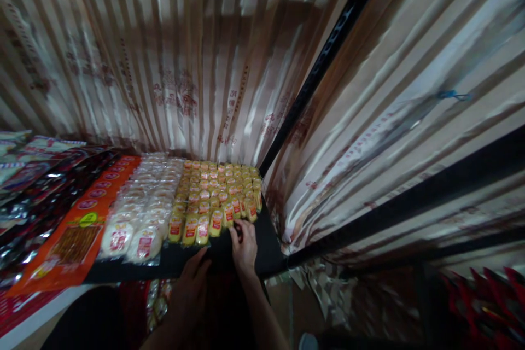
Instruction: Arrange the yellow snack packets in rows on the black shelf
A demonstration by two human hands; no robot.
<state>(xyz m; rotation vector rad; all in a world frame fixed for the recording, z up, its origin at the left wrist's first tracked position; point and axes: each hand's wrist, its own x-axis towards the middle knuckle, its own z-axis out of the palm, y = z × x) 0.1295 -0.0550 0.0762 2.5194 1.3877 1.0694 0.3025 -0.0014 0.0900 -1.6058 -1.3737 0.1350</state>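
Rows of small yellow snack packets (217, 188) with red labels lie on a dark shelf (268, 240). My right hand (244, 243) rests at the front edge of the yellow rows, fingers curled against the nearest packets; whether it grips one is unclear. My left hand (192, 284) is lower, at the shelf's front edge, in shadow, fingers pointing up toward the shelf. To the left of the yellow rows lie white round packets (141, 213) in several rows.
Orange flat packs (77, 224) and dark glossy packs (41, 197) fill the shelf's left side. Striped foil sheeting (172, 65) hangs behind and to the right. Black rack posts (311, 82) and rails (410, 202) frame the shelf. Red packs (484, 301) sit lower right.
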